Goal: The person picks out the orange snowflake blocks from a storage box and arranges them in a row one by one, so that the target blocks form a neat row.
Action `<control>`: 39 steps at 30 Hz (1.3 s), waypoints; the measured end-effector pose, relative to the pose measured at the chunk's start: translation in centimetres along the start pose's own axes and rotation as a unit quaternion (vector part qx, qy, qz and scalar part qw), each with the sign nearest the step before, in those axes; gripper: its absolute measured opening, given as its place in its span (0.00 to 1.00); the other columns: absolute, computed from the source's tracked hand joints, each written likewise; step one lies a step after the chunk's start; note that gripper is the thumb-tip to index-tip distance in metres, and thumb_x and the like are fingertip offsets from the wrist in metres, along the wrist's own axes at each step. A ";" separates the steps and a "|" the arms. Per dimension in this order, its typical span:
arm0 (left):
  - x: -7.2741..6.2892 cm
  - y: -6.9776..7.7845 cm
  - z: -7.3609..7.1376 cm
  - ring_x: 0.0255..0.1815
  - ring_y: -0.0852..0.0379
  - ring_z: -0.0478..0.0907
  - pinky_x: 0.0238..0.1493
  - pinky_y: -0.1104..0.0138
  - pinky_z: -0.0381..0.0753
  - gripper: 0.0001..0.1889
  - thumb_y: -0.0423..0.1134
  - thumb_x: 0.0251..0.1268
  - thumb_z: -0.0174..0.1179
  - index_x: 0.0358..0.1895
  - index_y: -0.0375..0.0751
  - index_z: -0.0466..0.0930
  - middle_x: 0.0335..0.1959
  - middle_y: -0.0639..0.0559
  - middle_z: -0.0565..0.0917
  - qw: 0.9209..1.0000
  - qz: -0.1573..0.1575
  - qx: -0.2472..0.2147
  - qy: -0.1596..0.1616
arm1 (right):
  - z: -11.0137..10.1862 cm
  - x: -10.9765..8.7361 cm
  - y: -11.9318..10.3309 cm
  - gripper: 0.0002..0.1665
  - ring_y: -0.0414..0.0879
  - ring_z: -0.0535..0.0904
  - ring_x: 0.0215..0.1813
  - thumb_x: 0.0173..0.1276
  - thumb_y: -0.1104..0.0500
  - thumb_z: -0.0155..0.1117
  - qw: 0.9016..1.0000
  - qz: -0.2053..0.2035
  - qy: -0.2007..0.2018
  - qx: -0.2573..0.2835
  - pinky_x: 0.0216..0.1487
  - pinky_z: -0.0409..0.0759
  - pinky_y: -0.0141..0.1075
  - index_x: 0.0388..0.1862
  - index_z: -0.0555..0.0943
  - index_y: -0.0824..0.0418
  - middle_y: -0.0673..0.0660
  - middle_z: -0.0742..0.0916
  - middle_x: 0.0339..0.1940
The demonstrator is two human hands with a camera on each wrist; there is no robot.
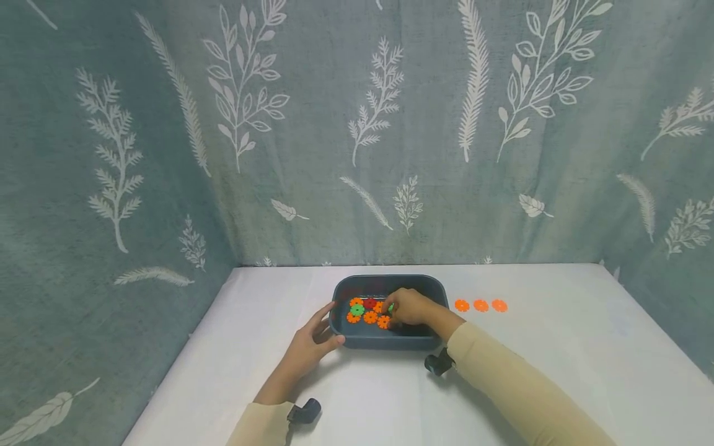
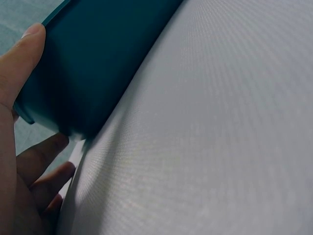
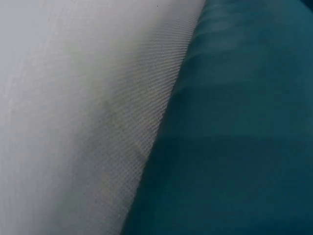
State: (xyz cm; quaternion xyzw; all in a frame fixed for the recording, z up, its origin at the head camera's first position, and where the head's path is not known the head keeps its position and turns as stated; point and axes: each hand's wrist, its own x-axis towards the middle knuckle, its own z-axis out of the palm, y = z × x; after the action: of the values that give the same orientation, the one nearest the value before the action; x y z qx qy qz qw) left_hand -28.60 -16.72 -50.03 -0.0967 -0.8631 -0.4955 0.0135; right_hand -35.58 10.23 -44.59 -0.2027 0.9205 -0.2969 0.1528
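Note:
A dark blue-grey plastic tray (image 1: pixel 385 342) stands on the table, holding several flower-shaped discs. The orange disc (image 1: pixel 370 317), red disc (image 1: pixel 370 303) and green disc (image 1: pixel 357 310) lie toward its left half. My left hand (image 1: pixel 312 341) holds the tray's front left corner; in the left wrist view its thumb (image 2: pixel 30 46) lies against the front wall near the rim, and the other fingers are round the end. My right hand (image 1: pixel 411 307) reaches inside, fingers bent down among the discs, beside a partly covered green disc (image 1: pixel 392 306). Whether it pinches one is hidden.
Three orange discs (image 1: pixel 481 305) lie in a row on the white table (image 1: pixel 558 347), right of the tray. A grey-green leaf-patterned curtain (image 1: pixel 334 204) hangs behind the table and along its sides. The right wrist view shows only the tray wall (image 3: pixel 234 147) and white cloth.

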 end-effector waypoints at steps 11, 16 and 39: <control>-0.1 0.4 0.2 0.69 0.43 0.66 0.65 0.38 0.59 0.41 0.56 0.54 0.71 0.73 0.69 0.62 0.72 0.47 0.65 1.000 0.002 -0.002 0.002 | 0.1 0.3 0.5 0.12 0.41 0.75 0.28 0.55 0.64 0.76 0.999 -0.016 0.017 -0.032 0.31 0.75 0.35 0.38 0.84 0.57 0.48 0.81 0.24; 0.0 0.2 0.2 0.69 0.42 0.66 0.64 0.37 0.58 0.41 0.55 0.55 0.71 0.72 0.69 0.62 0.72 0.46 0.66 1.000 0.005 -0.010 0.000 | 0.1 0.4 0.5 0.13 0.43 0.76 0.31 0.56 0.66 0.76 0.999 -0.009 0.027 -0.033 0.33 0.78 0.36 0.35 0.80 0.56 0.49 0.81 0.29; -0.3 0.3 -0.1 0.68 0.43 0.67 0.65 0.39 0.61 0.40 0.55 0.54 0.71 0.72 0.69 0.62 0.71 0.44 0.67 1.000 0.008 -0.016 -0.001 | -1.2 -0.5 1.0 0.17 0.46 0.76 0.34 0.62 0.67 0.69 0.987 -0.038 0.019 0.153 0.33 0.78 0.38 0.49 0.77 0.64 0.56 0.80 0.34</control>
State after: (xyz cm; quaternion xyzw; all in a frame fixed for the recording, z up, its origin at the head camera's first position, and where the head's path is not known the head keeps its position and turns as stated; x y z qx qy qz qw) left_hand -28.27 -16.72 -49.77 -0.1046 -0.8542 -0.5090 0.0154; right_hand -35.90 11.79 -44.14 -0.2063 0.8586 -0.4439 0.1526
